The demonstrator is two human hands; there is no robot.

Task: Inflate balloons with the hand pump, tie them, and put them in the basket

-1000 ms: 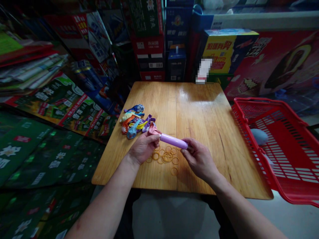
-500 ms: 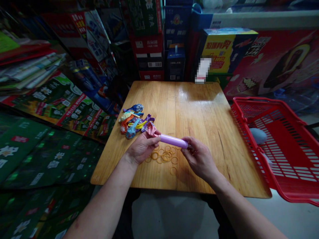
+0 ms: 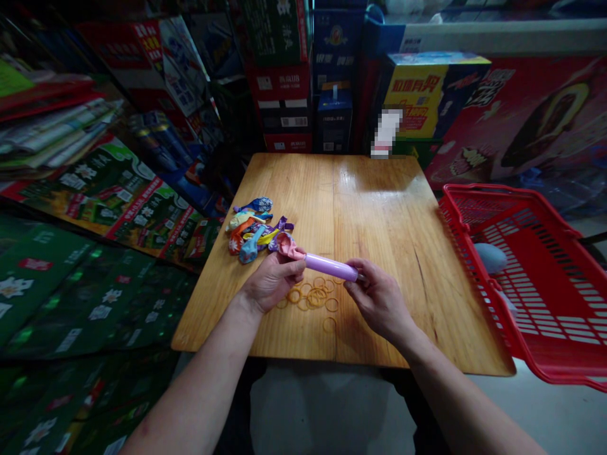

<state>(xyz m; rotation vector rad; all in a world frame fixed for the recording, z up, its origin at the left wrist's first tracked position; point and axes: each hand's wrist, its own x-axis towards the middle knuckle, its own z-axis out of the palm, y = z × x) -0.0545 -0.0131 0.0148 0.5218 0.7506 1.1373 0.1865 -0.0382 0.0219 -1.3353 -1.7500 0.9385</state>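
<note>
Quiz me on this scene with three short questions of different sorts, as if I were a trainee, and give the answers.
1. What is fitted over the end of the lilac tube beside the left hand?
2. True or false: the rubber bands lie inside the red basket.
3. Which hand is nearer the basket, left or right?

Key:
1. A pink balloon.
2. False: they lie on the wooden table.
3. The right hand.

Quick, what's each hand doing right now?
Left hand: closed, holding a pink balloon at the end of a purple tube.
Right hand: closed, holding the tube's other end.
</note>
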